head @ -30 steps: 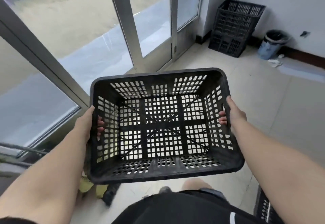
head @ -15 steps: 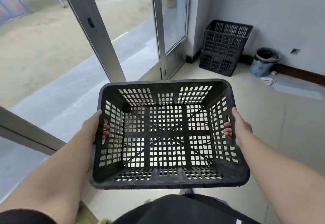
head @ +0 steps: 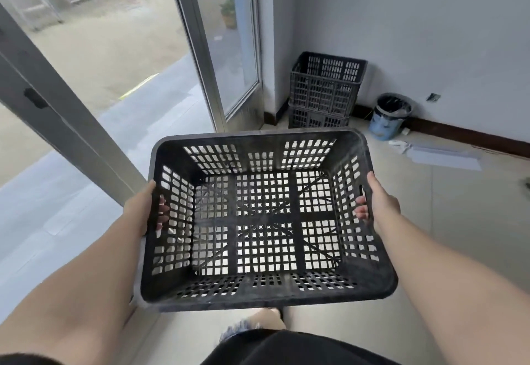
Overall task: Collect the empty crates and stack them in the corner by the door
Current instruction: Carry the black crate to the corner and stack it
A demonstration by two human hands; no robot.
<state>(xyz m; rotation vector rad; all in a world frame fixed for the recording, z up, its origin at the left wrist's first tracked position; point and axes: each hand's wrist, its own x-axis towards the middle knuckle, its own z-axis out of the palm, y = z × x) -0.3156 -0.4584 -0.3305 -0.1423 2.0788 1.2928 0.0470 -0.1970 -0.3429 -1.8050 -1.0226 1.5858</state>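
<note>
The left hand [head: 140,212] and right hand [head: 381,207] are gripping opposite side walls of an empty black slotted crate [head: 266,290], each grip clamped with fingers curling through the handle slots. The crate is hanging level above the tiled floor [head: 459,221]. At 1 o'clock, two stacked black crates [head: 324,92] are standing in the corner beside the glass door [head: 229,49]. At 2 o'clock a blue waste bin [head: 390,118] and loose papers [head: 447,158] are lying near the wall.
</note>
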